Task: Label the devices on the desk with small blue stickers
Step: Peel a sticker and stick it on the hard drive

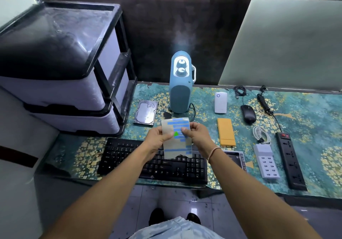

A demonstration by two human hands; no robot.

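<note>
Both hands hold the sticker sheet point(176, 137) up above the keyboard point(153, 160), well in front of the blue heater point(181, 87). The left hand point(159, 138) pinches the sheet's left edge between thumb and fingers; the right hand point(196, 135) has its grip closed at the right side, fingertips pinched on the sheet, apparently working at one small blue sticker.

The sheet looks thin, light and floppy, and it curls at the top. It is best held by a bare edge, since the stickers probably cling to anything they touch. A peeled sticker would be tiny and easily folded, so lifting it by a corner seems wise.

The desk point(305, 127) wears a teal flowered cover, likely smooth. On it lie a hard drive point(146, 112), a mouse point(248, 116), a power strip point(290, 161) and a charger point(266, 162). Plastic drawers point(74, 83) stand on the left against a dark wall.
</note>
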